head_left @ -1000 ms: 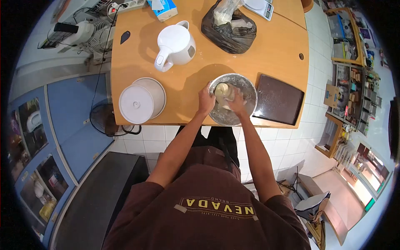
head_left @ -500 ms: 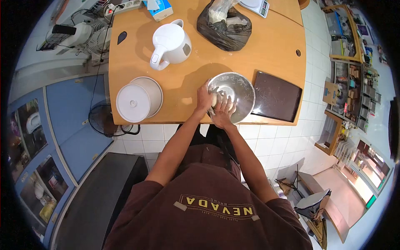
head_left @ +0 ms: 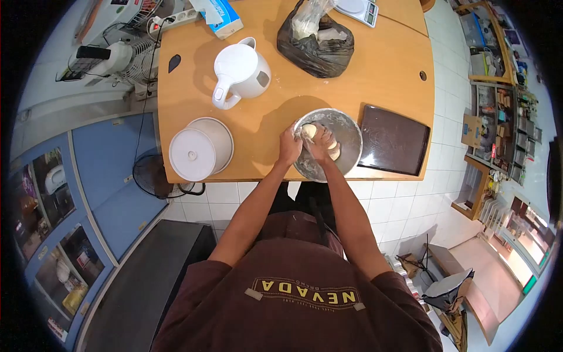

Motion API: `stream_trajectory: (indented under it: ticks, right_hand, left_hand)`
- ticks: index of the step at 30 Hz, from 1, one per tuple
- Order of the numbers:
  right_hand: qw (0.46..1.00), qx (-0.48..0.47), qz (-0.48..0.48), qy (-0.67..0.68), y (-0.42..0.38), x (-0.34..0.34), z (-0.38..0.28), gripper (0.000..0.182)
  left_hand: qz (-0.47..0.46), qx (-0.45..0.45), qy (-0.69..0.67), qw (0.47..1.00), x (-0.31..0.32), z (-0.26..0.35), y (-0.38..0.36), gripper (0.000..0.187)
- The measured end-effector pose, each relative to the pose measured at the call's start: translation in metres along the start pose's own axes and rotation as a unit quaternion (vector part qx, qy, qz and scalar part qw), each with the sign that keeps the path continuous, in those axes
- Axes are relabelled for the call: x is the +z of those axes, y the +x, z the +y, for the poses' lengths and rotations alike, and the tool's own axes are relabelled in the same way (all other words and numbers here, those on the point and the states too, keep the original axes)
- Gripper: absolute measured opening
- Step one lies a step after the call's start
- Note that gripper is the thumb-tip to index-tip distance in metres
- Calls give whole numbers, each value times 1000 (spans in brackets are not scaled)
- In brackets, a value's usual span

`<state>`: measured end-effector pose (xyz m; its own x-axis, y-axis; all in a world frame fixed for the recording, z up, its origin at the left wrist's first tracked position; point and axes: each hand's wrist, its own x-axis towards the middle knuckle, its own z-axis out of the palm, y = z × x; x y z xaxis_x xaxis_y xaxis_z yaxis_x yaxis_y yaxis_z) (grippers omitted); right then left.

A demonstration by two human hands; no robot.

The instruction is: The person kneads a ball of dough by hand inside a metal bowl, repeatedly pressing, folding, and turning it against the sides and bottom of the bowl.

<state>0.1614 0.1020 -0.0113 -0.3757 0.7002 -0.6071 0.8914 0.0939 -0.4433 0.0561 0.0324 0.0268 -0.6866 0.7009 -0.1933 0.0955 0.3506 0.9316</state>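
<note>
A steel mixing bowl (head_left: 350, 141) stands at the table's front edge, with pale flour smears on its inner wall. Inside lies cream-coloured dough (head_left: 334, 152), part of it covered by my fingers. My left hand (head_left: 289, 146) grips the bowl's left rim, its fingertips partly out of sight. Down in the bowl, my right hand (head_left: 319, 144) is closed on the dough, which shows on both sides of the fingers.
Right of the bowl lies a dark baking tray (head_left: 394, 139). A lidded white tub (head_left: 193, 154) and a white electric kettle (head_left: 241, 71) stand to the left. Farther back are a black plastic bag (head_left: 316, 56), a kitchen scale (head_left: 365, 12) and a blue tissue box (head_left: 226, 23).
My right hand has gone from spread fingers on the dough to closed ones, shifting slightly. More dough shows around it. My left hand stays at the rim; the whole view has shifted slightly.
</note>
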Motion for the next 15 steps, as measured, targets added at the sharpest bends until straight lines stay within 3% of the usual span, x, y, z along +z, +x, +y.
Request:
stream_trajectory:
  ticks: [4,6,8,11,15]
  right_hand:
    - [993,-46,-99,51,27,-24,16,71]
    - [983,-146,-103,-37,30,-47,25,64]
    - [988,-143,-37,49,44,-35,47,64]
    - [975,-204,86,-29,2,-40,25,68]
    - [973,-188,87,-105,-40,-49,9,73]
  left_hand:
    - [20,-11,3,1000,4,-11,-6,55]
    - [22,-15,-11,1000,5,-12,-8,56]
    - [24,-27,-17,999,5,-6,-11,56]
    - [24,-54,-25,998,3,4,-11,56]
    - [29,-43,-6,999,7,-15,-9,55]
